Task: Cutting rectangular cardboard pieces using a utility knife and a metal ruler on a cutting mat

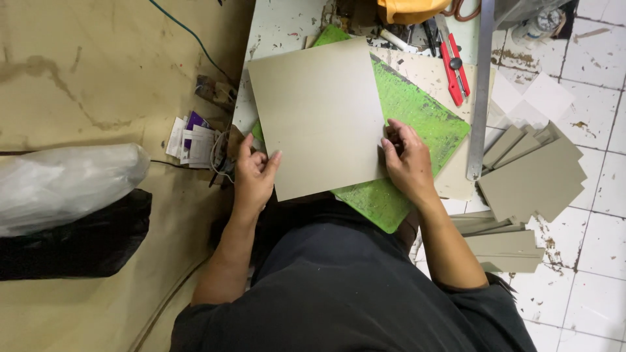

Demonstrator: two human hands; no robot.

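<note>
**Grey board sheet held at both side edges over a green cutting mat**

A square sheet of grey cardboard (pixel 317 117) is seen lying tilted on a green cutting mat (pixel 417 111), which is scarred and speckled with pale marks. The mat is mostly covered by the sheet; its far corner and right and near portions are left showing.

The left hand (pixel 253 173) is placed at the sheet's near-left edge, fingers curled, the thumb and fingertips closed on the edge of the board. The right hand (pixel 407 160) is set on the sheet's right edge, fingers bent and pressed on the board where it meets the mat. Whether the right fingers are tucked under the edge cannot be told.

To the right of the mat, a long metal ruler (pixel 481 91) is laid running away from the person. A red utility knife (pixel 454 68) is seen just left of the ruler's far half. Beyond the ruler, a loose pile of cut grey board pieces (pixel 535 179) is spread on the white tiled floor (pixel 596 215), with more strips stacked nearer the person's right elbow.

On the left, a small heap of paper scraps (pixel 192 138) is noted near the left hand. Further left, a white plastic bag (pixel 65 186) rests on top of a black one (pixel 78 244), both lying on a large tan sheet (pixel 98 72).
</note>
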